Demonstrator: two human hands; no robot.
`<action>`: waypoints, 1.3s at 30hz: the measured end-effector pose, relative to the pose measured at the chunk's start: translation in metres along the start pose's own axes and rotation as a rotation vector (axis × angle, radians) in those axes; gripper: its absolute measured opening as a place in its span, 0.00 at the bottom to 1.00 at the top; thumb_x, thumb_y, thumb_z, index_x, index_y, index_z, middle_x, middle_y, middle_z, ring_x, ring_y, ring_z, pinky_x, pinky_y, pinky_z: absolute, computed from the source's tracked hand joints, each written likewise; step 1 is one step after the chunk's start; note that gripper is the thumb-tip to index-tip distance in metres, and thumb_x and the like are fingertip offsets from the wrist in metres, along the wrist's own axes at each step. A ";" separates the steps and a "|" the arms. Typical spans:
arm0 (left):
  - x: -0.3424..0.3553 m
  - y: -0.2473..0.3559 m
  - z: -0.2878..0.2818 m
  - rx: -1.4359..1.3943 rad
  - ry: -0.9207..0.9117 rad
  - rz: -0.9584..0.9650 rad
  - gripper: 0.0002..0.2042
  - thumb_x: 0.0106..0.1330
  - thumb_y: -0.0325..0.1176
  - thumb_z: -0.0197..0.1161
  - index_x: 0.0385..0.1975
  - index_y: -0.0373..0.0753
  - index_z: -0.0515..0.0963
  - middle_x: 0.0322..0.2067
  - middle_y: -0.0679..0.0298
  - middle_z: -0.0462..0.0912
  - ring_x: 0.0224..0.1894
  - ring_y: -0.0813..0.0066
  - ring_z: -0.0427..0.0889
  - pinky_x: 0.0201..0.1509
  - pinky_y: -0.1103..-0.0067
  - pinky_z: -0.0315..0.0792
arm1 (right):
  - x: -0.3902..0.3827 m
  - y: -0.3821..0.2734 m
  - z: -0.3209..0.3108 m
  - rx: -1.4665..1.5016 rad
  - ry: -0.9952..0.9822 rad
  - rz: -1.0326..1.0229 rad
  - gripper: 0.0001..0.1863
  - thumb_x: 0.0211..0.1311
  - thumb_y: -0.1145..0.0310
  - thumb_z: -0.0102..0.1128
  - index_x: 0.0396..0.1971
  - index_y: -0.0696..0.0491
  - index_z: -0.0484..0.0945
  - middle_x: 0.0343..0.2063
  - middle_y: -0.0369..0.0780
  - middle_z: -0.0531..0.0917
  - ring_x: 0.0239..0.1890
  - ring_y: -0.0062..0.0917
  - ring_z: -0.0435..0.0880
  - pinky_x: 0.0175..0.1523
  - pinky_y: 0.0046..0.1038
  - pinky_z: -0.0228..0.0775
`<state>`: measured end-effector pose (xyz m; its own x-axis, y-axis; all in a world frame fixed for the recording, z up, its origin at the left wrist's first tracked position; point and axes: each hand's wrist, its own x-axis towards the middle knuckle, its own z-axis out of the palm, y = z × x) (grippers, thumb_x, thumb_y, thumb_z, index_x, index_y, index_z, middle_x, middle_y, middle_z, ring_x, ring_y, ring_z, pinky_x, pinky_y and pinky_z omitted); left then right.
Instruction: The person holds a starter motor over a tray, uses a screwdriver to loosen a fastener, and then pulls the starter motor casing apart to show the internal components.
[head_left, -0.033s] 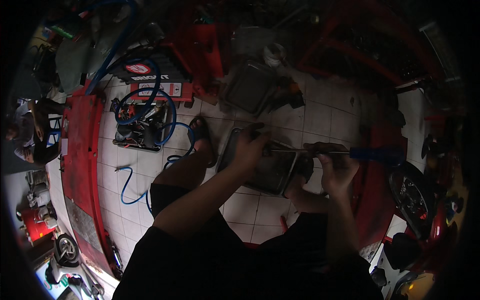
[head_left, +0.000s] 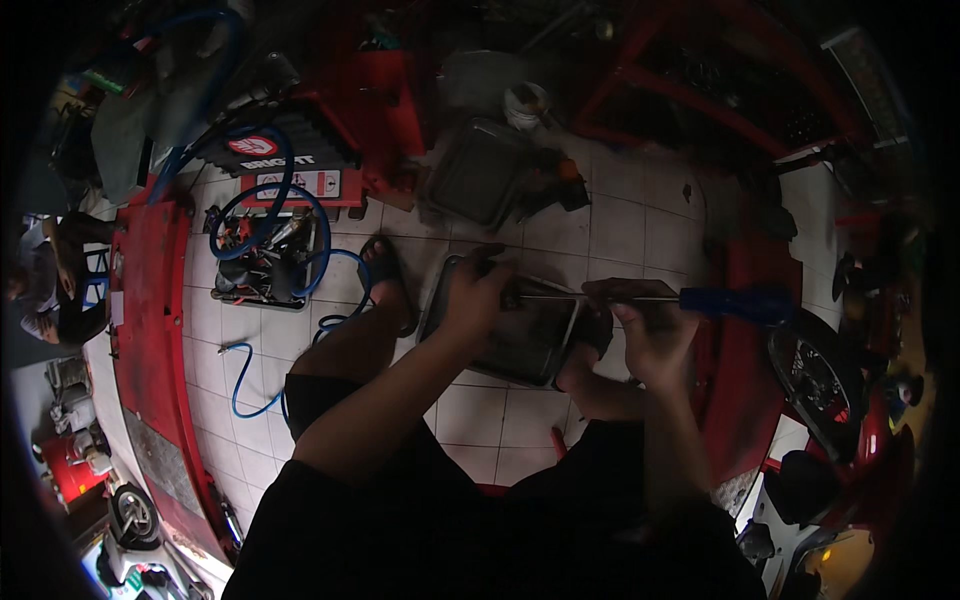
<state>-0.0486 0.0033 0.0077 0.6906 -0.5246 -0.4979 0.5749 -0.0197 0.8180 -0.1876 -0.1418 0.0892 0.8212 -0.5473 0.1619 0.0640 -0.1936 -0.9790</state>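
My right hand (head_left: pixel 655 325) is closed around the shaft of a long screwdriver (head_left: pixel 735 303), whose blue handle sticks out to the right. The thin metal shaft points left toward my left hand (head_left: pixel 478 298). My left hand's fingers are curled round a small dark part that I cannot make out, and the screwdriver's tip meets it there. Both hands are above a dark rectangular tray (head_left: pixel 535 345) on the floor between my feet. Whether the tip sits in the part or only touches it is hidden.
A tray of tools (head_left: pixel 262 265) lies at the left, with a coiled blue hose (head_left: pixel 325 235) over it. Beyond my hands is a second dark tray (head_left: pixel 478 172). Red lift platforms (head_left: pixel 150 370) flank me. A motorcycle wheel (head_left: pixel 815 380) stands right; a person (head_left: pixel 60 275) sits far left.
The whole view has shifted slightly, so the surroundings appear a little further left. My hands and the screwdriver keep nearly the same hold and place over the tray.
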 end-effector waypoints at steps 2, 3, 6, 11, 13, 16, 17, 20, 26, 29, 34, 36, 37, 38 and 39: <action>0.002 -0.003 0.012 -0.093 -0.023 -0.093 0.22 0.59 0.33 0.60 0.53 0.33 0.68 0.35 0.59 0.73 0.35 0.73 0.75 0.35 0.78 0.73 | -0.006 0.004 -0.006 0.078 -0.033 0.043 0.06 0.58 0.87 0.52 0.34 0.66 0.76 0.36 0.46 0.83 0.43 0.28 0.82 0.51 0.27 0.73; 0.002 -0.001 0.009 -0.074 -0.031 -0.111 0.22 0.60 0.34 0.61 0.53 0.33 0.68 0.35 0.60 0.72 0.35 0.74 0.75 0.35 0.78 0.73 | -0.007 0.005 -0.006 0.070 -0.059 0.052 0.07 0.58 0.88 0.51 0.35 0.66 0.76 0.36 0.47 0.83 0.44 0.29 0.82 0.51 0.27 0.73; 0.009 -0.008 0.002 -0.080 -0.016 -0.102 0.23 0.61 0.34 0.60 0.55 0.35 0.67 0.30 0.65 0.74 0.30 0.77 0.75 0.36 0.74 0.76 | -0.006 0.006 0.001 0.114 -0.123 0.039 0.09 0.57 0.89 0.50 0.36 0.64 0.76 0.38 0.47 0.82 0.47 0.32 0.81 0.54 0.28 0.72; 0.007 -0.001 -0.005 -0.156 0.028 -0.128 0.22 0.62 0.34 0.59 0.55 0.35 0.67 0.29 0.66 0.73 0.28 0.77 0.74 0.35 0.70 0.77 | -0.007 0.001 0.025 0.055 -0.077 0.011 0.03 0.60 0.81 0.55 0.31 0.66 0.76 0.34 0.50 0.83 0.43 0.36 0.83 0.52 0.36 0.75; 0.008 0.002 -0.006 -0.154 0.034 -0.112 0.22 0.62 0.34 0.59 0.55 0.35 0.67 0.30 0.66 0.72 0.28 0.77 0.75 0.35 0.71 0.78 | -0.008 0.002 0.029 0.015 -0.059 -0.049 0.04 0.60 0.80 0.55 0.31 0.67 0.75 0.33 0.50 0.83 0.41 0.37 0.84 0.50 0.36 0.76; 0.006 0.007 -0.003 -0.135 0.029 -0.078 0.22 0.62 0.34 0.59 0.55 0.34 0.67 0.33 0.64 0.72 0.30 0.77 0.75 0.34 0.71 0.78 | -0.010 0.017 0.031 0.069 -0.003 -0.163 0.05 0.59 0.86 0.51 0.32 0.67 0.77 0.33 0.49 0.84 0.42 0.35 0.84 0.48 0.27 0.76; 0.005 0.008 0.000 -0.130 0.030 -0.067 0.22 0.61 0.34 0.59 0.54 0.34 0.67 0.34 0.64 0.72 0.30 0.76 0.75 0.34 0.72 0.78 | -0.011 0.018 0.032 0.083 0.033 -0.174 0.04 0.59 0.86 0.52 0.32 0.67 0.77 0.33 0.49 0.84 0.42 0.35 0.84 0.48 0.27 0.76; 0.008 0.001 -0.001 -0.106 0.017 -0.004 0.22 0.61 0.33 0.59 0.54 0.34 0.67 0.36 0.62 0.73 0.32 0.75 0.75 0.34 0.72 0.78 | -0.015 0.024 0.034 0.065 0.112 -0.200 0.03 0.58 0.85 0.53 0.32 0.67 0.74 0.30 0.50 0.83 0.37 0.36 0.85 0.48 0.35 0.77; 0.008 -0.001 -0.014 0.102 0.178 0.145 0.25 0.57 0.38 0.60 0.52 0.30 0.70 0.41 0.53 0.77 0.40 0.67 0.77 0.43 0.74 0.73 | -0.013 0.006 0.056 -0.028 0.286 0.025 0.07 0.55 0.87 0.54 0.33 0.64 0.76 0.32 0.45 0.83 0.38 0.29 0.83 0.47 0.28 0.74; 0.014 -0.005 -0.014 0.104 0.202 0.096 0.27 0.56 0.41 0.61 0.53 0.30 0.68 0.48 0.47 0.75 0.54 0.52 0.72 0.60 0.68 0.64 | -0.010 0.018 0.044 0.016 0.185 -0.043 0.06 0.57 0.82 0.55 0.35 0.67 0.74 0.31 0.48 0.83 0.36 0.33 0.84 0.47 0.33 0.76; 0.003 0.026 0.005 -0.171 0.071 -0.067 0.22 0.60 0.40 0.60 0.50 0.32 0.70 0.33 0.62 0.76 0.33 0.72 0.76 0.39 0.74 0.73 | -0.008 0.027 0.003 -0.074 0.145 -0.170 0.10 0.64 0.74 0.53 0.39 0.67 0.74 0.35 0.48 0.81 0.40 0.34 0.82 0.45 0.33 0.77; 0.004 0.022 -0.001 -0.367 0.001 -0.175 0.20 0.61 0.40 0.59 0.49 0.33 0.70 0.29 0.65 0.73 0.30 0.74 0.74 0.34 0.73 0.73 | -0.003 0.027 -0.003 -0.189 0.246 -0.115 0.16 0.68 0.67 0.50 0.40 0.68 0.74 0.38 0.50 0.80 0.42 0.36 0.82 0.46 0.32 0.76; 0.004 0.022 -0.006 -0.415 0.014 -0.165 0.19 0.61 0.39 0.59 0.47 0.34 0.70 0.28 0.66 0.72 0.29 0.75 0.73 0.32 0.73 0.73 | 0.000 0.021 -0.004 -0.282 0.280 -0.118 0.18 0.69 0.65 0.48 0.42 0.69 0.74 0.40 0.51 0.79 0.44 0.35 0.81 0.47 0.32 0.76; 0.004 0.022 -0.011 -0.458 0.023 -0.156 0.18 0.61 0.39 0.59 0.46 0.35 0.70 0.26 0.67 0.71 0.28 0.76 0.73 0.30 0.74 0.73 | 0.005 0.023 -0.002 -0.298 0.294 -0.112 0.19 0.70 0.64 0.47 0.42 0.69 0.74 0.40 0.50 0.79 0.45 0.35 0.80 0.47 0.32 0.76; 0.005 0.020 -0.008 -0.508 0.030 -0.159 0.16 0.61 0.39 0.59 0.44 0.36 0.70 0.25 0.68 0.69 0.26 0.76 0.72 0.27 0.74 0.73 | 0.012 0.025 -0.006 -0.326 0.306 -0.097 0.20 0.70 0.64 0.47 0.43 0.69 0.74 0.40 0.50 0.79 0.46 0.35 0.80 0.47 0.31 0.76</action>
<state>-0.0299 0.0075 0.0194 0.5853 -0.5243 -0.6185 0.8087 0.3214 0.4927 -0.1796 -0.1580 0.0678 0.6117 -0.7198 0.3282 -0.0898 -0.4754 -0.8752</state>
